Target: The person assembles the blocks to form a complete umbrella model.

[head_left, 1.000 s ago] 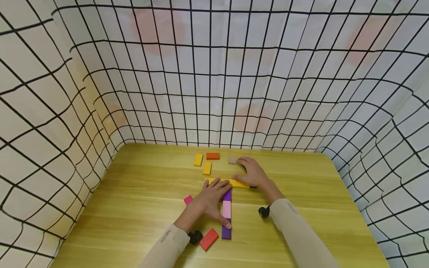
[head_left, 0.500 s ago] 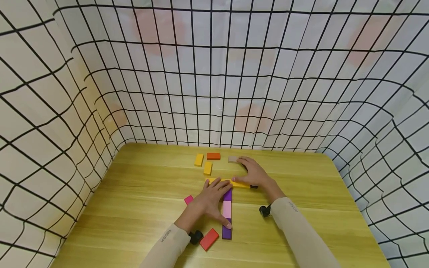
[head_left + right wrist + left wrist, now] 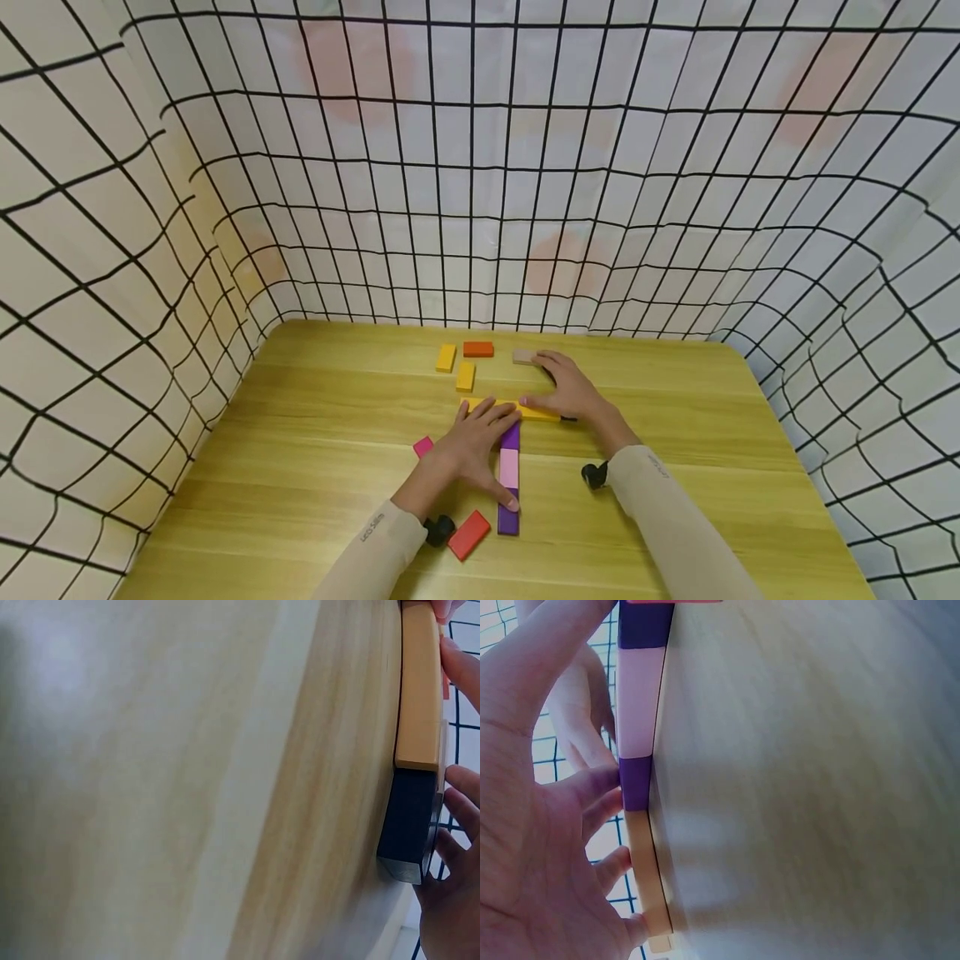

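A purple block (image 3: 507,520), a pink block (image 3: 508,468) and another purple block (image 3: 510,436) form a column on the table. Across its far end lies a yellow row (image 3: 542,412), and a black block (image 3: 409,817) stands against the row's right end. My left hand (image 3: 472,450) spreads over the column, thumb on the near purple block and fingertips on the row and the far purple block. My right hand (image 3: 572,392) arches over the row's right part, its thumb at the yellow and its other fingertips by a beige block (image 3: 523,357). The palm hides what lies beneath.
Behind the row lie two yellow blocks (image 3: 465,377) and an orange block (image 3: 478,349). A red block (image 3: 469,535) lies near my left wrist, and a magenta block (image 3: 423,447) is partly covered by that arm. Black-grid cloth (image 3: 480,208) walls the wooden table (image 3: 675,500).
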`<state>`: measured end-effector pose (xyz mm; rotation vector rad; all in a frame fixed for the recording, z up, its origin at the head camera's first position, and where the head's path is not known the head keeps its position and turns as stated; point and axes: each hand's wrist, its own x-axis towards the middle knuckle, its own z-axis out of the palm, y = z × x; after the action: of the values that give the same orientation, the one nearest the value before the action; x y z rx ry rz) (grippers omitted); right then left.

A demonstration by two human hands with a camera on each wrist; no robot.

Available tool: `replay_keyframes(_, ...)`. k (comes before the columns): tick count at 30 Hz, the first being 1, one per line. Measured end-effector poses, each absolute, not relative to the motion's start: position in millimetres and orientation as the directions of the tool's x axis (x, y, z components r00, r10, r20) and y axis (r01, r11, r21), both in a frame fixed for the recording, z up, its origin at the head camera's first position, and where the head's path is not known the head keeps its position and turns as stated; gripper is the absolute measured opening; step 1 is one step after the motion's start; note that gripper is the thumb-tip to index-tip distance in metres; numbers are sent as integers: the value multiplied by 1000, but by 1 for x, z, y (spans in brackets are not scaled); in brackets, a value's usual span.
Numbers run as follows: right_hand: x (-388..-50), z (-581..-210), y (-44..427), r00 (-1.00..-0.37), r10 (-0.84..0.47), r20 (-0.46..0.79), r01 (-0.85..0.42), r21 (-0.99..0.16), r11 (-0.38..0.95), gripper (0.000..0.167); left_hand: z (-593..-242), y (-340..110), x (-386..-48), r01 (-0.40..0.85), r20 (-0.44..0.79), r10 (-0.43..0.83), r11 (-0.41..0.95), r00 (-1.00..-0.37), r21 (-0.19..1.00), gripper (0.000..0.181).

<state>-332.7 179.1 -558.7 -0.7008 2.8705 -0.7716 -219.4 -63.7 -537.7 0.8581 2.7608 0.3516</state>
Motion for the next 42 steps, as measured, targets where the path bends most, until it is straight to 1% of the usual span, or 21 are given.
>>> replay_keyframes(10, -330, -563, 183, -890, -454, 37, -409, -507, 759, 95, -540, -62, -218, 527, -145, 581, 799, -801, 288, 140)
replay_keyframes(18, -321, -562, 188, -895, -445, 26, -384, -553, 740, 100, -538, -63, -217, 529, -140, 584, 795, -800, 296, 138)
replay_keyframes(24, -313, -562, 197, -906, -422, 24, -371, -523, 767, 104, -540, -63, -218, 533, -136, 582, 799, -801, 280, 139)
replay_keyframes(31, -308, -563, 202, -910, -414, 17, -373, -471, 799, 106, -540, -64, -220, 533, -140, 583, 798, -800, 280, 140)
replay_keyframes(42, -305, -565, 202, -912, -410, 12, -366, -479, 798, 106, -543, -64, -220, 535, -134, 586, 795, -799, 285, 140)
